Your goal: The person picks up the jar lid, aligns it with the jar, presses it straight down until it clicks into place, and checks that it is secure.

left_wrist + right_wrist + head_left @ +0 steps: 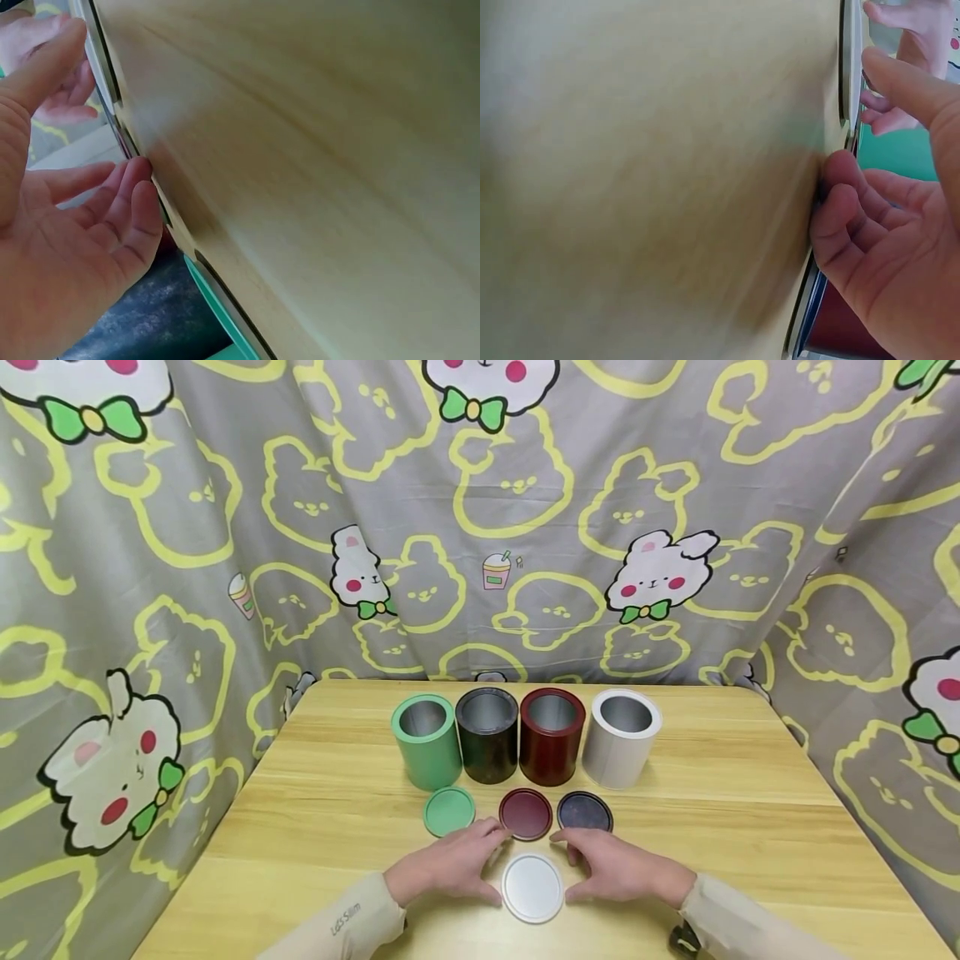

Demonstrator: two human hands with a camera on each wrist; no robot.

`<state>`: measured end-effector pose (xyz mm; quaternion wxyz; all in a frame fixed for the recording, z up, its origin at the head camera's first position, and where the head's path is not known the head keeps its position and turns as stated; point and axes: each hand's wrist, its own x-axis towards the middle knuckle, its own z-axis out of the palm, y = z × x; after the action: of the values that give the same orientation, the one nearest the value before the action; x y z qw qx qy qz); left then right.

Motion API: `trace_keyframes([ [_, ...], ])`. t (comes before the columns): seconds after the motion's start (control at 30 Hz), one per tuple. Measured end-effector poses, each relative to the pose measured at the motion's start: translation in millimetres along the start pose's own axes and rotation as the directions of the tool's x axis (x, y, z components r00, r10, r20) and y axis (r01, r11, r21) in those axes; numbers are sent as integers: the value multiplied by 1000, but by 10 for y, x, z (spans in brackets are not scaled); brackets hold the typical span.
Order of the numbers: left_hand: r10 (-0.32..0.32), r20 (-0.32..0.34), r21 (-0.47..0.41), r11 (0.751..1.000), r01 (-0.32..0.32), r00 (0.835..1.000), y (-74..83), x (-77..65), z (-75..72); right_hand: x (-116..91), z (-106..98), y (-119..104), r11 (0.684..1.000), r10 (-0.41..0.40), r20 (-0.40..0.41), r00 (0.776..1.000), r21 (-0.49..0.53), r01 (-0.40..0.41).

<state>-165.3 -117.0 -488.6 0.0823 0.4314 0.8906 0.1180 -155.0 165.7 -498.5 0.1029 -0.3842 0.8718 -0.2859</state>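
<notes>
A round white lid [532, 888] lies flat on the table between the two hands. To its left is my left hand [453, 862], thumb by the rim and fingers loosely bent toward the dark red lid [526, 814]. My right hand [618, 867] mirrors it on the right, its fingers below the black lid [585, 811]. A green lid [449, 812] lies just beyond the left hand. In the left wrist view, the left fingertips [142, 176] rest at the tabletop, palm holding nothing. The right wrist view shows the right fingertips [836, 199] low at the wood as well.
Behind the lids, side by side, stand a green can [430, 758], a black can [489, 747], a dark red can [552, 752] and a white can [619, 752], all topless. The wooden table [315, 827] ends at a patterned curtain [480, 527].
</notes>
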Motion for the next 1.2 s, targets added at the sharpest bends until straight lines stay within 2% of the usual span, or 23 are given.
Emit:
trace_keyframes([
  [0.33, -2, 25, 73, 997, 1, 1000, 18, 77, 28, 42, 30, -36, 999, -7, 8, 1000, -52, 7],
  [0.63, -11, 34, 84, 996, 8, 999, 78, 86, 27, 43, 44, -69, 997, -24, 4, 1000, -79, 24],
  [0.97, 19, 61, 94, 995, -25, 998, 98, 104, 6, 65, 58, -28, 994, -54, 15, 998, -97, 55],
  [1.2, 35, 60, 102, 994, -41, 998, 105, 122, 4, 76, 52, 2, 989, -111, 3, 994, -94, 111],
])
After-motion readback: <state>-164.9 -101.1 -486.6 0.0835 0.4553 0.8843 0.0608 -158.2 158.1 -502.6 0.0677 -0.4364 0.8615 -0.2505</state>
